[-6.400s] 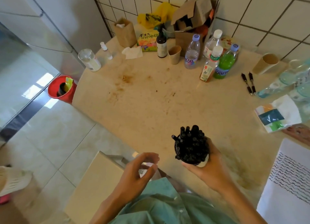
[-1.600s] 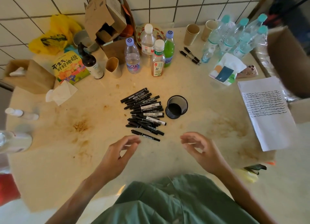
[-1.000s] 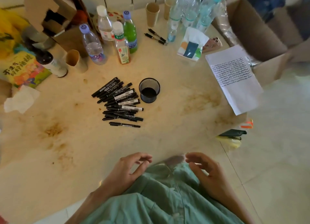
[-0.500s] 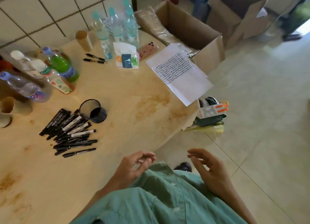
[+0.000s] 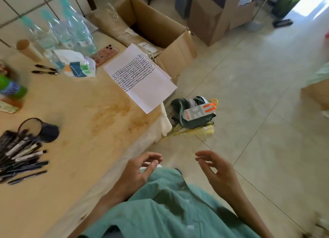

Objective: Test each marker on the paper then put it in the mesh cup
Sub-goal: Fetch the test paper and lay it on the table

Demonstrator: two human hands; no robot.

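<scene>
A makeshift work or storage room, not a tidy office: a stained beige worktop (image 5: 85, 113) against a white tiled wall (image 5: 26, 0), a pale tiled floor (image 5: 258, 95), and open cardboard boxes (image 5: 160, 29) standing on the floor beyond the fingers (image 5: 153, 155). Water bottles (image 5: 71, 27), paper cups (image 5: 28, 49) and a phone (image 5: 105, 54) crowd the worktop's far edge.
</scene>
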